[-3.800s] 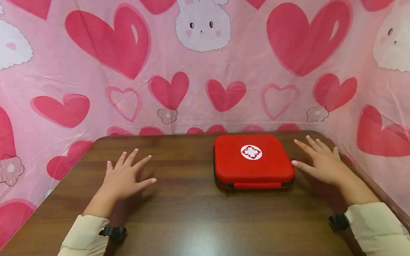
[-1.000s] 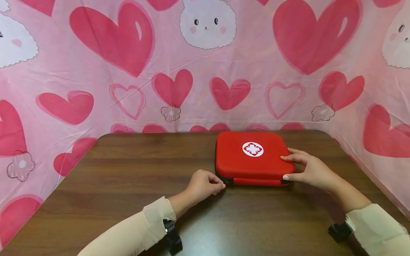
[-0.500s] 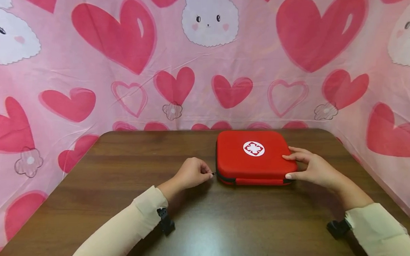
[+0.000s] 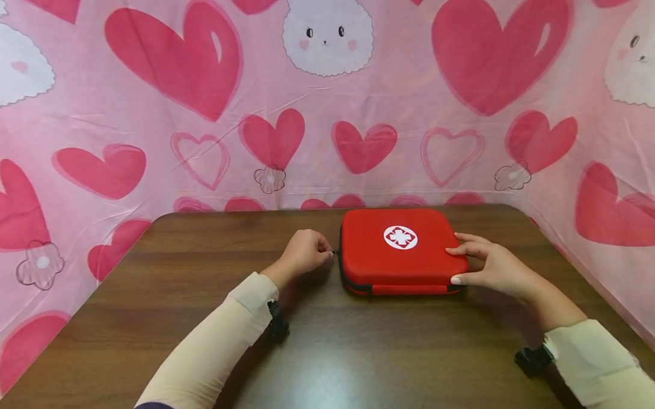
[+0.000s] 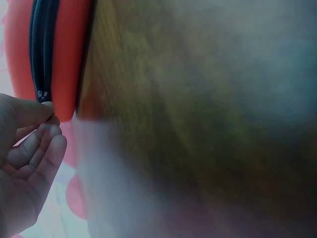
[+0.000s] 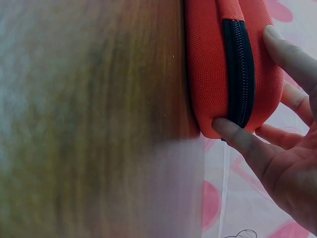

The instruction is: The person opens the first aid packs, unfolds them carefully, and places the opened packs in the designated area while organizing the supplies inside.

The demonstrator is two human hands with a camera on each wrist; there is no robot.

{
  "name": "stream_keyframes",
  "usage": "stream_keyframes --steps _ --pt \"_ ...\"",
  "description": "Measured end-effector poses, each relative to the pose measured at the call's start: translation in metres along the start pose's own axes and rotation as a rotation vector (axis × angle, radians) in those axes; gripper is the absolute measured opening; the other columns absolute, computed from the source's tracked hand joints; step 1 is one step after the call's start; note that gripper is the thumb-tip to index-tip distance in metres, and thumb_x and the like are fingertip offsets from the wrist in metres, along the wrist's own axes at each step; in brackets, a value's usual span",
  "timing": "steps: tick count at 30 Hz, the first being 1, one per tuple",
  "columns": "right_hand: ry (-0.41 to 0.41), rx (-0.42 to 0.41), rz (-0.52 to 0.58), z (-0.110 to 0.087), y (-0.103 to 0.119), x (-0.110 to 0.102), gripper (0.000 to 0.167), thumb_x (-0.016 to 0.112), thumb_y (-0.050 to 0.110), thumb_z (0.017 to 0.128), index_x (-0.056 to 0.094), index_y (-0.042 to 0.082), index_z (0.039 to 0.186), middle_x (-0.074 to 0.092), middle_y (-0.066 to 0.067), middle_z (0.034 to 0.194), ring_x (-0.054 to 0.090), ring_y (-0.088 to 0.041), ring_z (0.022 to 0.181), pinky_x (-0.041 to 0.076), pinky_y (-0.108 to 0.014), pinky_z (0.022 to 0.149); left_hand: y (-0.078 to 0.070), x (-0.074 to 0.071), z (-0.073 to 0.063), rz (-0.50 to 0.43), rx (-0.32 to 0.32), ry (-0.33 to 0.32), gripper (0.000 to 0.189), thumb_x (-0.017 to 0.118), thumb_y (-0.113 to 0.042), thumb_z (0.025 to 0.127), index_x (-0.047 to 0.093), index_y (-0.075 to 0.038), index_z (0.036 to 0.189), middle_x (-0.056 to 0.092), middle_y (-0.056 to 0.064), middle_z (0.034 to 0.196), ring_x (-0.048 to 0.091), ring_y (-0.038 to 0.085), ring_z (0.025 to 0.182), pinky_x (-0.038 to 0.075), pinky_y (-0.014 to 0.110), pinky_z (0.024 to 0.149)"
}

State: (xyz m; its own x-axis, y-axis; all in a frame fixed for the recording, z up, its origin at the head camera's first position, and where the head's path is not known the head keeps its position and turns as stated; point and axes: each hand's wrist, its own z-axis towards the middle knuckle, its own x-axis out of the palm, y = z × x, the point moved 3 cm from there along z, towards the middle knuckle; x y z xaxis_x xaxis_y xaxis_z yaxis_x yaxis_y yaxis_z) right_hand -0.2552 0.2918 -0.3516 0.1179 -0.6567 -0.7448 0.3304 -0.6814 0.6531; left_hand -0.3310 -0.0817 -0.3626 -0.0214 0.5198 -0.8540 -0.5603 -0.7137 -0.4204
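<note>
A red first aid case [image 4: 394, 259] with a white cross emblem lies flat on the brown wooden table [image 4: 240, 346]. At its left side, my left hand [image 4: 306, 251] pinches the zipper pull between thumb and fingertips. The left wrist view shows the zipper slider [image 5: 42, 94] just above those fingertips, on the black zipper band [image 5: 45, 44]. My right hand [image 4: 498, 274] holds the case's right end, the thumb at the front corner and fingers on the top and side. Black zipper teeth [image 6: 241, 59] run close to the right hand's fingers. The lid lies down on the base.
A pink cloth [image 4: 314, 139] printed with hearts and rabbits hangs behind and beside the table. The case sits near the table's back edge. A black strapped device is on each wrist, the left one [image 4: 277, 323] and the right one [image 4: 533, 360].
Both hands came from open over the table to the case. My left hand has drawn the zipper pull from the front left corner backward along the left side. The right hand stays at the right end.
</note>
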Motion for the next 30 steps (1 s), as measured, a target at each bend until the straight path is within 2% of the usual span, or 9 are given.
stream_keyframes --steps 7,11,14,16,18,21,23,26,30 --pt "0.005 -0.002 0.043 -0.001 -0.003 -0.002 0.064 0.087 0.025 0.073 0.063 -0.002 0.126 0.036 -0.022 0.149 0.045 -0.045 0.125 0.056 -0.038 0.084 0.004 0.005 0.016 0.004 -0.013 0.0 0.006 0.073 -0.01 0.082 0.075 -0.01 0.076 0.069 -0.004 0.069 0.061 0.011 0.067 0.05 0.028 0.066" --pt "-0.004 -0.02 -0.048 0.003 -0.006 -0.006 0.063 0.085 0.027 0.075 0.062 0.001 0.129 0.043 -0.023 0.145 0.044 -0.045 0.126 0.047 -0.051 0.095 0.007 0.006 0.013 -0.064 0.0 0.028 0.005 0.073 -0.009 0.083 0.074 -0.008 0.078 0.068 -0.003 0.068 0.058 0.007 0.064 0.05 0.025 0.065" --pt "-0.04 -0.036 -0.128 0.008 -0.009 -0.011 0.06 0.083 0.027 0.078 0.063 0.005 0.13 0.053 -0.023 0.136 0.05 -0.042 0.122 0.042 -0.056 0.096 0.007 0.006 0.007 -0.136 0.008 0.044 0.003 0.073 -0.007 0.083 0.075 -0.006 0.081 0.069 -0.002 0.07 0.058 0.006 0.065 0.05 0.025 0.066" --pt "-0.065 -0.04 -0.129 0.011 -0.011 -0.012 0.056 0.082 0.025 0.08 0.063 0.005 0.13 0.058 -0.023 0.131 0.057 -0.039 0.115 0.046 -0.049 0.095 0.006 0.005 0.004 -0.174 0.023 0.051 0.003 0.073 -0.006 0.084 0.075 -0.004 0.083 0.07 -0.001 0.072 0.059 0.006 0.066 0.05 0.024 0.067" --pt "-0.09 -0.029 -0.109 0.013 -0.013 -0.014 0.054 0.081 0.024 0.082 0.063 0.005 0.129 0.061 -0.022 0.127 0.062 -0.035 0.109 0.05 -0.037 0.09 0.004 0.006 0.001 -0.198 0.044 0.058 0.004 0.072 -0.006 0.084 0.076 -0.004 0.085 0.071 -0.001 0.074 0.059 0.006 0.067 0.05 0.024 0.067" --pt "-0.108 -0.002 -0.069 0.016 -0.014 -0.013 0.05 0.077 0.021 0.085 0.062 0.003 0.129 0.062 -0.023 0.125 0.063 -0.035 0.107 0.05 -0.021 0.084 -0.001 0.006 -0.004 -0.218 0.069 0.067 0.004 0.072 -0.006 0.085 0.076 -0.003 0.085 0.071 -0.001 0.075 0.058 0.006 0.068 0.05 0.023 0.066" --pt "-0.114 0.041 -0.048 0.018 -0.013 -0.012 0.049 0.073 0.023 0.089 0.06 0.001 0.131 0.061 -0.024 0.125 0.062 -0.036 0.11 0.05 -0.019 0.082 -0.005 0.007 -0.007 -0.219 0.082 0.072 0.004 0.072 -0.006 0.084 0.076 -0.004 0.085 0.071 -0.002 0.075 0.057 0.004 0.068 0.049 0.021 0.065" --pt "-0.109 0.132 -0.034 0.022 -0.008 -0.007 0.058 0.067 0.035 0.092 0.054 -0.002 0.135 0.057 -0.028 0.129 0.058 -0.039 0.115 0.054 -0.031 0.085 -0.013 0.007 -0.011 -0.221 0.106 0.081 0.004 0.073 -0.006 0.084 0.076 -0.004 0.084 0.071 -0.003 0.073 0.057 0.003 0.066 0.049 0.02 0.064" --pt "-0.109 0.221 -0.056 0.028 -0.001 0.0 0.078 0.068 0.052 0.087 0.048 -0.003 0.139 0.053 -0.03 0.132 0.054 -0.042 0.116 0.048 -0.051 0.093 -0.023 0.009 -0.015 -0.2 0.148 0.106 0.004 0.073 -0.007 0.084 0.076 -0.004 0.084 0.07 -0.005 0.072 0.055 0.001 0.064 0.048 0.019 0.062"
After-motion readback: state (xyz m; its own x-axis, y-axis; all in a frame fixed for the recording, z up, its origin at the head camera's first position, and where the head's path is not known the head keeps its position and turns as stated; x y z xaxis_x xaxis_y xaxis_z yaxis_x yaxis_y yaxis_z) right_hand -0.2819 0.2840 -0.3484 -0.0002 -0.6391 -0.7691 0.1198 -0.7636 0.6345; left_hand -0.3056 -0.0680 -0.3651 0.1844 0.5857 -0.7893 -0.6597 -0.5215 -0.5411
